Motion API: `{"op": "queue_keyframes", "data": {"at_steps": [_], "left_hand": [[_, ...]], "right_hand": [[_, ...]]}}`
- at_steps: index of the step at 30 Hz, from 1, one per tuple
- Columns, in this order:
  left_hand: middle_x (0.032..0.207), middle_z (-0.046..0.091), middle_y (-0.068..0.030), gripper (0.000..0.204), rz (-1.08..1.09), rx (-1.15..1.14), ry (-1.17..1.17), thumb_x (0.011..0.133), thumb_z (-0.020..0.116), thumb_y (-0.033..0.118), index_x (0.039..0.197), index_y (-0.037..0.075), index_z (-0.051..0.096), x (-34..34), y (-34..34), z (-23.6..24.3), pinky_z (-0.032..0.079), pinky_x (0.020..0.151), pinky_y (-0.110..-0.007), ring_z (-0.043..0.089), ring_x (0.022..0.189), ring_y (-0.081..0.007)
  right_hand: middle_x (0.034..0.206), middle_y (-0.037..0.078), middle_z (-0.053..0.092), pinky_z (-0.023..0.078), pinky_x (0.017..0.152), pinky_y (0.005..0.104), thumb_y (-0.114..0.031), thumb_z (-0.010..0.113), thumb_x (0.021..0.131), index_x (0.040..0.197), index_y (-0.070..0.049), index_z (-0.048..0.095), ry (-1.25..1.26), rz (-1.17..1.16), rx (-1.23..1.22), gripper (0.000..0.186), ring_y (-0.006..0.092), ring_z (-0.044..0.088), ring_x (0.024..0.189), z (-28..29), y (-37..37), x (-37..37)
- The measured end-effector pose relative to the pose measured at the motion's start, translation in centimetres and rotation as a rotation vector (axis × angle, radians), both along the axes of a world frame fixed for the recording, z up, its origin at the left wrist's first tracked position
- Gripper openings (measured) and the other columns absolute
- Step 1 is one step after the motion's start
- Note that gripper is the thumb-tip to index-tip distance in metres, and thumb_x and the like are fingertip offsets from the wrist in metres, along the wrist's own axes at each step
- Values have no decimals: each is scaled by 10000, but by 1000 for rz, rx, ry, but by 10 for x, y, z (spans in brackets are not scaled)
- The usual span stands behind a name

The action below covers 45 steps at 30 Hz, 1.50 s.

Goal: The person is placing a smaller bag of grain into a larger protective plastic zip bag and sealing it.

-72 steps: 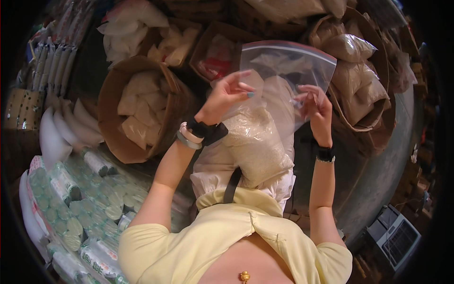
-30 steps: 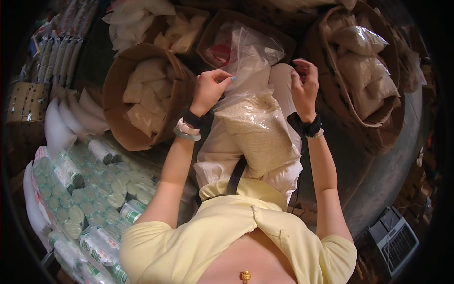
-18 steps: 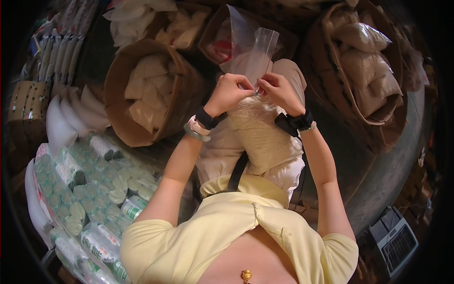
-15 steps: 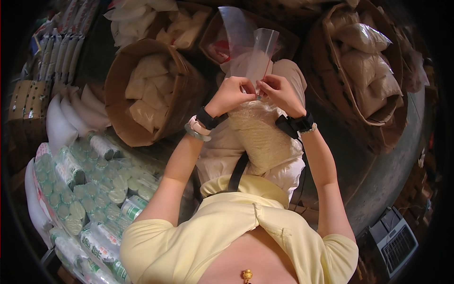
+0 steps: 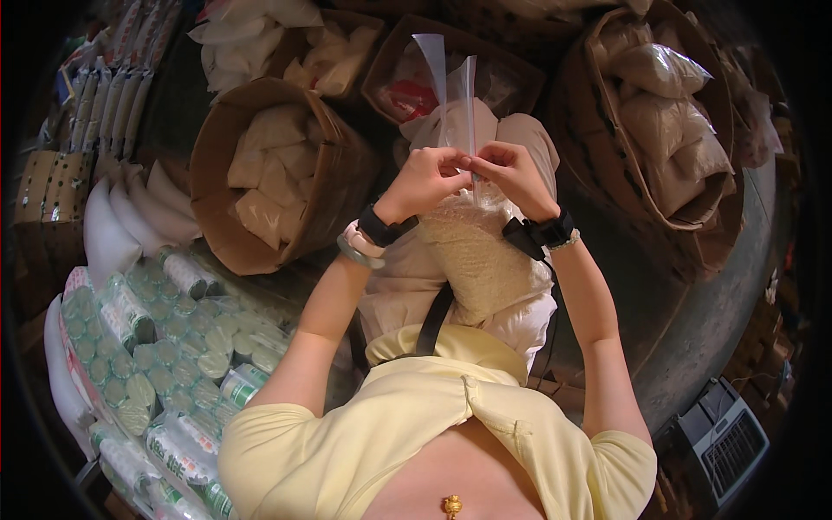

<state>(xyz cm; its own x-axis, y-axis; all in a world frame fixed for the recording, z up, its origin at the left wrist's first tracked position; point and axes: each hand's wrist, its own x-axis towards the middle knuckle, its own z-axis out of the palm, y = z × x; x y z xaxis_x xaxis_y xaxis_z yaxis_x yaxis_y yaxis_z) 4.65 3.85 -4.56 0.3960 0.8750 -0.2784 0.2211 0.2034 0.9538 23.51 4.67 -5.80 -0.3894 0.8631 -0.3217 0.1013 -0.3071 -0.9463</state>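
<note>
A clear plastic bag (image 5: 485,260) filled with pale, fine grains rests on my lap. My left hand (image 5: 431,179) and my right hand (image 5: 520,179) meet at its neck, fingertips nearly touching. Both are closed in a pinch on the gathered plastic. Beyond my fingers, the unfilled top of the bag stands up as two narrow clear strips. The filled part bulges toward my waist, below the hands. Exactly how the plastic is folded between the fingertips is hidden.
At the left, an open cardboard box (image 5: 208,186) holds filled bags, and wrapped cylindrical packs (image 5: 165,347) are piled nearer me. Another large carton (image 5: 598,143) of filled bags stands at the right. Ahead is a box (image 5: 379,78) with plastic and something red. A grey appliance (image 5: 728,442) sits lower right.
The bag's loose top, wide and spread before, has narrowed into upright strips. My fingers have drawn closer together at the neck, the left hand shifting slightly right.
</note>
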Motion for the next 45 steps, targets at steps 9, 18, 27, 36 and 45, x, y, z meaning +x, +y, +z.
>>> {"op": "queue_keyframes", "data": {"at_steps": [9, 18, 27, 36, 45], "left_hand": [[860, 692, -96, 244, -41, -139, -185, 899, 538, 83, 1055, -75, 639, -2, 3, -2, 545, 709, -261, 667, 778, -127], [724, 679, -141, 229, -44, 86, 86, 900, 527, 120, 917, -70, 653, 5, 0, 16, 537, 654, -273, 680, 666, -179], [751, 667, -197, 232, -48, 189, 46, 911, 482, 101, 904, -75, 633, 7, -3, 9, 528, 656, -321, 692, 708, -253], [810, 666, -129, 208, -61, 64, -96, 938, 462, 75, 992, -81, 589, 5, -4, 6, 525, 705, -287, 655, 739, -160], [855, 648, -62, 150, -50, -102, -263, 919, 532, 60, 986, -60, 593, 11, 3, -6, 493, 734, -242, 604, 789, -106]], "right_hand": [[774, -19, 593, 407, 641, 191, -228, 569, 954, 906, -10, 632, 223, 2, -54, 231, 30, 497, 714, -3, 1, -1], [723, -21, 528, 402, 627, 208, -209, 502, 984, 863, 3, 555, 160, 12, 63, 250, 44, 462, 693, -9, -2, -5], [692, -29, 523, 377, 579, 203, -227, 543, 963, 822, -1, 558, 93, 28, 125, 267, 27, 439, 671, -8, -3, -1], [715, -26, 545, 412, 602, 196, -225, 534, 971, 855, -22, 569, 139, 45, 114, 236, 33, 487, 669, -4, -4, 5], [738, -19, 559, 421, 612, 188, -233, 529, 974, 870, -28, 558, 223, 27, 81, 232, 29, 500, 679, -4, -7, 6]]}}
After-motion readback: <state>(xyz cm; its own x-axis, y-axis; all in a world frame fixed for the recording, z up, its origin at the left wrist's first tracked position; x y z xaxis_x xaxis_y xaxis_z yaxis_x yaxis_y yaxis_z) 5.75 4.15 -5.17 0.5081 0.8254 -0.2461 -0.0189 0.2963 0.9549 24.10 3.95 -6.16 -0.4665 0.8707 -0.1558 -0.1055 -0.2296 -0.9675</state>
